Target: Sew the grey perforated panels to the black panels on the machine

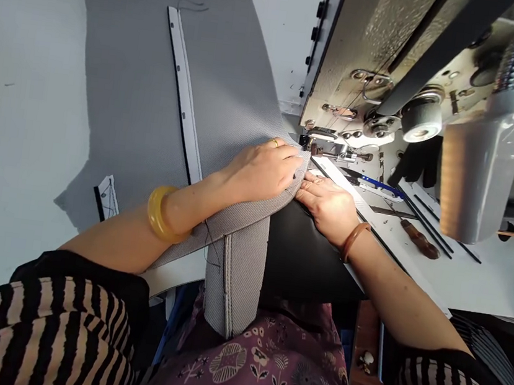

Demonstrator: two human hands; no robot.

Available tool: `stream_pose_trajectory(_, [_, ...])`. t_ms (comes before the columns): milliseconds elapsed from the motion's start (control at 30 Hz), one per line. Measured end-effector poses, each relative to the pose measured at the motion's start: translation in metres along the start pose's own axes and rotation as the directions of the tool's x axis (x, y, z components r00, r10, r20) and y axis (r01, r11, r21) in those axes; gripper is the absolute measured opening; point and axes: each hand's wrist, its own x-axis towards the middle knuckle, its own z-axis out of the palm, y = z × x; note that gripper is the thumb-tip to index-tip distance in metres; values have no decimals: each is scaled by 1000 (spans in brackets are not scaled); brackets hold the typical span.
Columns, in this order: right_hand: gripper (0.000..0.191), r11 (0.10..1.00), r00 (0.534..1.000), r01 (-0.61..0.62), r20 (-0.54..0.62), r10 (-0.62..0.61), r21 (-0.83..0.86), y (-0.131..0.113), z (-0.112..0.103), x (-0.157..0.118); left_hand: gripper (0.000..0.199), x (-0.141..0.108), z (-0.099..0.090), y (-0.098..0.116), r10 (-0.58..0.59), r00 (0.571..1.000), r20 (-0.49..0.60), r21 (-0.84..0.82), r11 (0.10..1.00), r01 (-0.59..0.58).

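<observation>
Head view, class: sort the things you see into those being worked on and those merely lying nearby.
In use: grey fabric, left hand, right hand, sewing machine, black piece.
Lying about: blue-handled snips, brown-handled tool, thread cone.

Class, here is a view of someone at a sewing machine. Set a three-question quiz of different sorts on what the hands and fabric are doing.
1. True or false: the left hand lies flat on the grey fabric.
2. What does the right hand rest on? A) black material B) scissors C) a thread spool
3. Fill in: the left wrist wears a ____ bangle.

Key: 1 true; 2 A; 3 yellow. Both hands sit just before the sewing machine, fingers pressing down, gripping nothing.
</observation>
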Motion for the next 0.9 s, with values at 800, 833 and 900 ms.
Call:
stream_pose_trajectory(800, [40, 999, 1000, -21, -12, 21, 32, 1, -3, 0, 32, 6, -7, 1, 24, 996, 90, 39, 999, -27])
stream_pose_trajectory(833, [41, 999, 1000, -29, -1, 29, 39, 1, -3, 1, 32, 7, -7, 1, 24, 996, 92, 39, 999, -28])
stream_pose_trajectory(900, [41, 998, 999, -43, 14, 42, 49, 1, -4, 2, 32, 8, -6, -1, 28, 997, 78, 37, 999, -31])
